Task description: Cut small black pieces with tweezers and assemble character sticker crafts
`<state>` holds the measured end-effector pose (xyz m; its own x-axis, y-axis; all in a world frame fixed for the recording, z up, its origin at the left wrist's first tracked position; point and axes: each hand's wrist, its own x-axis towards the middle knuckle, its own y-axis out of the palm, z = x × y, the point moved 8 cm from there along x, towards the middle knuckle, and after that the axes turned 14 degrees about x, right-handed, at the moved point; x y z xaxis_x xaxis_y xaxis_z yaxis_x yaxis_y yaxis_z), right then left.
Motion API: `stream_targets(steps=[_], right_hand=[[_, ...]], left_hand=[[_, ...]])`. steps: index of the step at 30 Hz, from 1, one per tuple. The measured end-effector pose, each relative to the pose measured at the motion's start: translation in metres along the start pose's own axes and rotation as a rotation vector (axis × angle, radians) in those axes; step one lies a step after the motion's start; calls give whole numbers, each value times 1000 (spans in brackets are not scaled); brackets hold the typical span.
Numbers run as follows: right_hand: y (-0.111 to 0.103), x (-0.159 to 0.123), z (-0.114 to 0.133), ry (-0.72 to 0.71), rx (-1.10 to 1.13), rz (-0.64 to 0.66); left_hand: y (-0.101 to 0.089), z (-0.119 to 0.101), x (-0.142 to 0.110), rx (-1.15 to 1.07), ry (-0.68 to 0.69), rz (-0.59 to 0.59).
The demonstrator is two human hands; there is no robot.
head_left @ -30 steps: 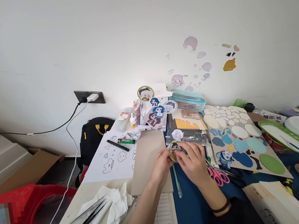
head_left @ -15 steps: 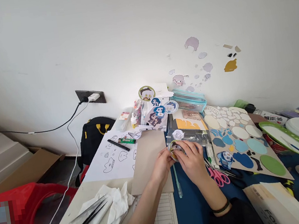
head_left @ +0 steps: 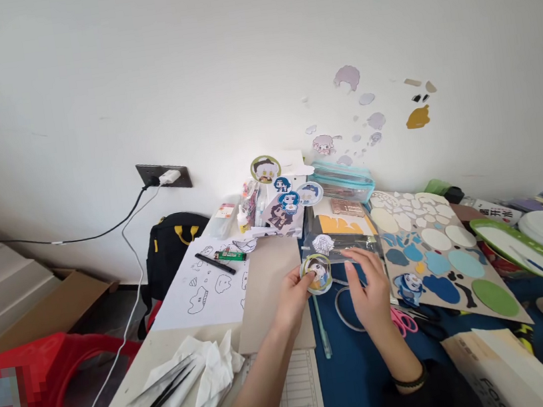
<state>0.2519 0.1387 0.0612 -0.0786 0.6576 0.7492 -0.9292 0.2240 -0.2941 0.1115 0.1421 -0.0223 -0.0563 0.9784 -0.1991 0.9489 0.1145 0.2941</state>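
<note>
My left hand pinches a round character badge by its left edge and holds it just above the blue mat. To its right, my right hand has its fingers stretched out and apart. A thin clear ring sits at the thumb side of that hand and partly under it. Whether the hand touches the ring is unclear. A clear sleeve with a white-haired sticker lies just beyond both hands.
A grey card, a drawing sheet with a black pen, tissues and tweezers lie to the left. To the right are pink scissors, a board of paper cut-outs and plates. A green pen lies between my forearms.
My right hand has let go of the badge and moved right and down, fingers now spread. The clear ring has come into view below the badge, which my left hand still holds.
</note>
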Motion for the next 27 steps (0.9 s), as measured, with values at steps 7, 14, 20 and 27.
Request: stream_targets(steps=[7,14,20,27], right_hand=[[14,-2,-29,295,178,118],[17,-4,-28,292,174,133],[18,-7,-19,262,141,120],[18,-7,-13,237,113,112]], left_hand=[[2,1,0,113,20,11],[0,-2,0,163,36,-30],[-5,-4,0,297,95,-95],[-7,-1,1,337,112,-112]])
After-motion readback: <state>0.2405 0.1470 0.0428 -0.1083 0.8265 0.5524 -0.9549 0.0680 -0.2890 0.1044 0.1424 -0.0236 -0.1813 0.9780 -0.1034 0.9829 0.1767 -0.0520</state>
